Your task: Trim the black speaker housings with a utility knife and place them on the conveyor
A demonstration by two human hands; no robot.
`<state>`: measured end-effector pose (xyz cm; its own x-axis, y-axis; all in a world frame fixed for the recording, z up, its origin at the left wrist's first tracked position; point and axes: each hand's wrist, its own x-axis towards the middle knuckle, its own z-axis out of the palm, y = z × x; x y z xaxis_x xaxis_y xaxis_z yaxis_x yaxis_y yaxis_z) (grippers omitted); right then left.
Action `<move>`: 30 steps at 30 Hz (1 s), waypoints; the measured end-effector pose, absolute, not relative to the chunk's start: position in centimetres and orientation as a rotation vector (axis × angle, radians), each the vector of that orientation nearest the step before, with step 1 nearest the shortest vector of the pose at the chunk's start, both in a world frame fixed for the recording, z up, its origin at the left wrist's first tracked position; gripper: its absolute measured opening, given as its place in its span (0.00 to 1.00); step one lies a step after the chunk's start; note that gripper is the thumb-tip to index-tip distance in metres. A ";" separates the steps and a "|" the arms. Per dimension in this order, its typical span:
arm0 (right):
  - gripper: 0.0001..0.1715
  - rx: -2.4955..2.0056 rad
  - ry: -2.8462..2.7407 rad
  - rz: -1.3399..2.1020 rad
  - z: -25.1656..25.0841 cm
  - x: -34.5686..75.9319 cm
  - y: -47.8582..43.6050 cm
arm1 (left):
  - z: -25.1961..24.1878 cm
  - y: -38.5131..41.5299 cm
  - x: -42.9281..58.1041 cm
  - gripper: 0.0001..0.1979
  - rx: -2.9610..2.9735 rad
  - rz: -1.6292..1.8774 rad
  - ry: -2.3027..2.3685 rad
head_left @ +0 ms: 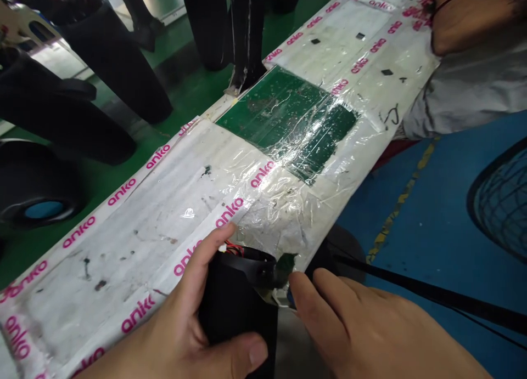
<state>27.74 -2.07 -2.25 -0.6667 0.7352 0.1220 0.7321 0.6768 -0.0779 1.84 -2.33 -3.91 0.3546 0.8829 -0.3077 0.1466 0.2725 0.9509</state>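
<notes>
My left hand (pixel 181 313) is wrapped around a black cylindrical housing (pixel 234 302), thumb across its near side. Red and black wires (pixel 234 249) with a small white connector show at its open upper rim. My right hand (pixel 349 318) is closed at the right side of that rim, fingers curled over. A small whitish and blue bit (pixel 283 298) shows at its fingertips, but its kind is hidden. Beside the rim is a dark green flap-like piece (pixel 286 266).
A long narrow bench (pixel 173 203) wrapped in "anko" tape runs diagonally, with a green panel (pixel 288 113). Black tubular housings (pixel 111 55) stand at left. Another person's arm (pixel 473 17) rests at the far end. A black mesh fan guard (pixel 502 198) is at right.
</notes>
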 end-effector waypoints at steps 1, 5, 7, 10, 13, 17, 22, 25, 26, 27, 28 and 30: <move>0.30 -1.200 -2.751 0.041 -2.4 27.8 -1.9 | -4.0 -2.4 1.8 0.58 1.210 0.662 1.098; 0.25 -1.184 -2.679 0.300 -3.5 28.1 -1.6 | -4.2 -2.2 1.9 0.59 1.193 0.644 1.033; 0.20 -1.198 -2.582 0.476 -4.2 28.1 -1.4 | -4.2 -2.1 2.0 0.59 1.224 0.649 1.050; 0.15 -1.214 -2.543 0.626 -4.6 28.2 -0.8 | -4.0 -1.8 2.0 0.59 1.346 0.619 1.082; 0.13 -1.142 -2.607 0.655 -3.3 28.9 -0.2 | -3.8 -1.6 1.7 0.58 1.490 0.582 1.120; 0.10 -1.151 -2.493 0.443 -1.2 30.1 -0.2 | -3.9 -1.3 1.2 0.53 1.587 0.615 1.117; 0.15 -1.184 -2.454 0.398 -2.4 29.4 -1.9 | -3.5 -0.8 0.5 0.52 1.678 0.628 1.085; 0.14 -1.234 -2.374 0.574 -3.7 28.3 -3.0 | -1.6 -0.6 -0.6 0.48 1.762 0.689 1.219; 0.12 -1.253 -2.350 0.645 -3.9 27.9 -3.2 | -0.8 -0.5 -1.0 0.43 1.775 0.678 1.242; 0.11 -1.260 -2.332 0.704 -4.0 27.6 -3.4 | 0.0 -0.6 -1.3 0.37 1.772 0.645 1.263; 0.10 -1.260 -2.329 0.746 -4.0 27.4 -3.5 | 0.8 -0.7 -1.7 0.32 1.757 0.600 1.289; 0.11 -1.235 -2.326 0.741 -3.9 27.1 -3.6 | 1.9 -1.0 -2.0 0.25 1.709 0.541 1.388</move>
